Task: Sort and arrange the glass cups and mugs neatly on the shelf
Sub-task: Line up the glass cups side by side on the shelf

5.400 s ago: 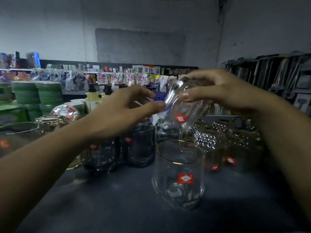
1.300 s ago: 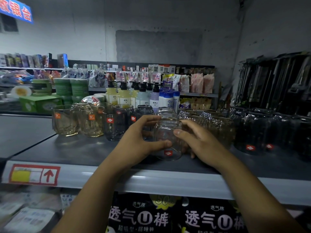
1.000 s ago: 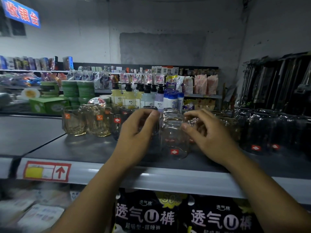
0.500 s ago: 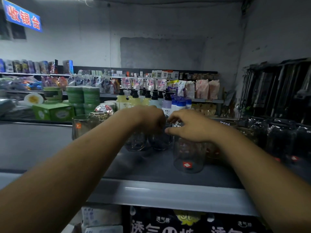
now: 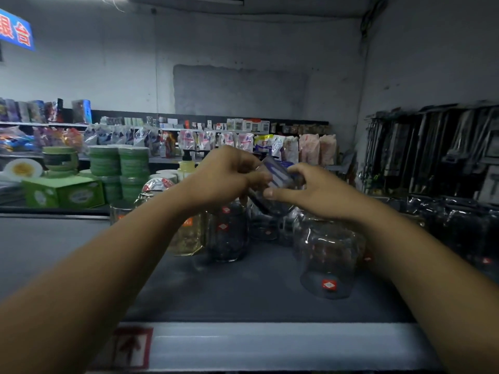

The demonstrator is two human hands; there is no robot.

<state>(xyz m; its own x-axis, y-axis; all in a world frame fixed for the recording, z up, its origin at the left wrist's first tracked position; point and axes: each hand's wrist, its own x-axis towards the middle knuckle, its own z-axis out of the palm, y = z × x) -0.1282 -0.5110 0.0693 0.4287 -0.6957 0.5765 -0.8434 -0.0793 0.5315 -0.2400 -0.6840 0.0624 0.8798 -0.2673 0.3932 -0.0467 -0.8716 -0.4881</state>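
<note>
- The shelf (image 5: 256, 292) is the big grey board in front of you. It has bare room near its front edge, so you have space to work
- A row of glass cups (image 5: 229, 230) stands at the back of the shelf, close side by side. Most look dark. A yellow cup (image 5: 189, 236) stands at the left of them, and wrapped cups (image 5: 459, 228) sit off to the right
- One clear cup (image 5: 326, 255) stands by itself, nearer to you than the row and just under your right arm. Lift that arm high when you move, or I think you may knock it over
- The cup you hold (image 5: 275, 182) is up in the air above the row. It is tipped over to one side. It is blurry, so I cannot tell what sort it is
- Your left hand (image 5: 226, 176) grips its left side and your right hand (image 5: 310, 193) grips its right side, with the fingers curled round the glass. Two hands is good, because glass is slippery
- Turn the cup the right way up first. Then bring it down slowly onto a bare spot next to cups that look the same. Do not let glass hit glass
- The small red sticker (image 5: 329, 285) on the clear cup faces you. If your cup has one, turn it to face the front too
</note>
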